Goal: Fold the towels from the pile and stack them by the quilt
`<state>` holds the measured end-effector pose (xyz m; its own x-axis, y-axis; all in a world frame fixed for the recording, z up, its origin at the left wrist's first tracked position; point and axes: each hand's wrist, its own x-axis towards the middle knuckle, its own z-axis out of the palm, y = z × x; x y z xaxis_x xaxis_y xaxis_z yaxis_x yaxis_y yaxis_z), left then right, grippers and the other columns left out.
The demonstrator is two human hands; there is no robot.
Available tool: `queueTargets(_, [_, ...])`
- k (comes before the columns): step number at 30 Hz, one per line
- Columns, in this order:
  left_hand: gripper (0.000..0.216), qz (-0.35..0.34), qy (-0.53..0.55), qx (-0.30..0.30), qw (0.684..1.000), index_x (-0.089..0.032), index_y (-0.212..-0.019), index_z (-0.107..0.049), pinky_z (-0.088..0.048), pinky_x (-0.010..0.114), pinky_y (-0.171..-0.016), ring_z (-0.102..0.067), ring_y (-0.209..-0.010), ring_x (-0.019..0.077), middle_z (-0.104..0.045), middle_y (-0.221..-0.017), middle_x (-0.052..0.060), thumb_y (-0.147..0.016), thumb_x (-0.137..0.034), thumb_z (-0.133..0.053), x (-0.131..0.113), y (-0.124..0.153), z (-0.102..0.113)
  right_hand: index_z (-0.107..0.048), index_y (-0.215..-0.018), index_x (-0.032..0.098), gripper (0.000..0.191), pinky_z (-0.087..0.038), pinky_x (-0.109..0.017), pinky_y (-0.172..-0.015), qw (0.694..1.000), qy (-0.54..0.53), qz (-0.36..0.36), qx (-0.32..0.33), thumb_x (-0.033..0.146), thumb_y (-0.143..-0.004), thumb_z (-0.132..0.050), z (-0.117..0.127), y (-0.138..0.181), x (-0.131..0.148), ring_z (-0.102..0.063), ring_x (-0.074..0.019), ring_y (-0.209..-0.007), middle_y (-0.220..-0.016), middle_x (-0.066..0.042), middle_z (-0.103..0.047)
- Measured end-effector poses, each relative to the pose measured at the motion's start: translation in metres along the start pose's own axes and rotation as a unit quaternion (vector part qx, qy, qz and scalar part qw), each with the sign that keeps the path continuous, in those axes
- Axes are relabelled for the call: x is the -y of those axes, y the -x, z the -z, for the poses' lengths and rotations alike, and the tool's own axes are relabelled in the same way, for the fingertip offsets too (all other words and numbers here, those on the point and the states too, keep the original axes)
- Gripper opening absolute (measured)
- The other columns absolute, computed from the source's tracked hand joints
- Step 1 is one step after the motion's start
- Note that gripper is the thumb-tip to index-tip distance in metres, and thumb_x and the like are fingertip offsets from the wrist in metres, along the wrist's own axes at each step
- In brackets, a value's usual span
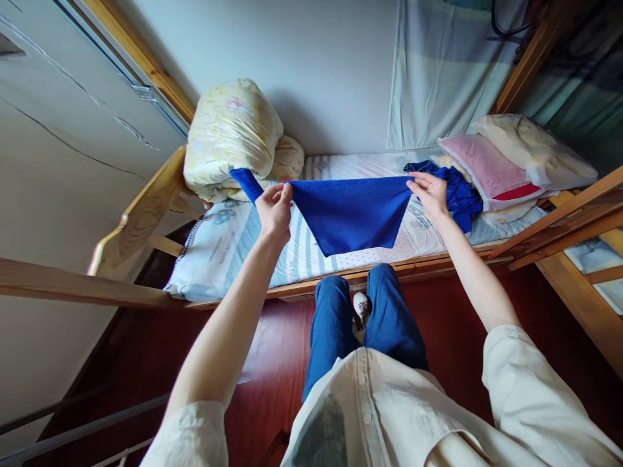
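A blue cloth (355, 214) is stretched between my two hands above the bed, its upper edge nearly straight and its lower part hanging down. My left hand (275, 206) is closed on one upper corner, and a narrow strip of the same blue sticks out past it to the left. Thumb and fingers of my right hand (429, 193) pinch the opposite upper corner. Behind my right hand, a crumpled heap of blue fabric (460, 194) lies on the mattress. The patterned bed sheet (219, 250) spreads beneath the cloth.
A rolled yellow quilt (233, 136) sits at the bed's left end by the wooden headboard (141, 207). Pink bedding (481, 162) in clear wrapping lies at the right. A wooden ladder-like frame (559, 220) stands to the right. A pale curtain (433, 84) hangs behind.
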<state>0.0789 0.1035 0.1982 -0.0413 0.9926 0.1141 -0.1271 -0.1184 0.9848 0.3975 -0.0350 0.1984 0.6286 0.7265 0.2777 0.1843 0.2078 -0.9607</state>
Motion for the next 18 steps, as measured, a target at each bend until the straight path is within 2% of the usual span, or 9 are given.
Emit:
queueTargets(8, [0.045, -0.016, 0.003, 0.006, 1.0, -0.021, -0.078, -0.066, -0.05, 0.026, -0.062, -0.067, -0.075, 0.0174, -0.067, -0.07, 0.0, -0.066, -0.053, -0.095, -0.021, 0.006, -0.004, -0.075, -0.098, 0.024, 0.047, -0.065, -0.036, -0.08, 1.0, 0.011, -0.023, -0.018, 0.05, -0.064, -0.096, 0.016, 0.016, 0.017, -0.075, -0.0219, -0.092, -0.094, -0.005, -0.079])
queueTargets(14, [0.035, -0.021, -0.021, -0.004, 1.0, -0.016, -0.083, -0.073, -0.053, 0.026, -0.075, -0.057, -0.072, 0.0098, -0.066, -0.068, -0.006, -0.078, -0.045, -0.093, -0.034, 0.012, -0.006, -0.074, -0.095, 0.024, 0.045, -0.065, -0.034, -0.078, 0.999, 0.007, -0.032, -0.006, 0.044, -0.062, -0.098, 0.027, 0.027, 0.023, -0.075, -0.0204, -0.089, -0.093, -0.004, -0.078])
queueTargets(18, [0.035, -0.023, -0.007, -0.008, 1.0, -0.018, -0.078, -0.071, -0.056, 0.028, -0.079, -0.056, -0.071, 0.0082, -0.068, -0.067, -0.008, -0.077, -0.043, -0.095, -0.04, 0.016, -0.009, -0.075, -0.095, 0.024, 0.044, -0.064, -0.034, -0.078, 0.999, 0.002, -0.037, -0.008, 0.041, -0.062, -0.098, 0.034, 0.035, 0.027, -0.075, -0.0202, -0.09, -0.093, -0.003, -0.078])
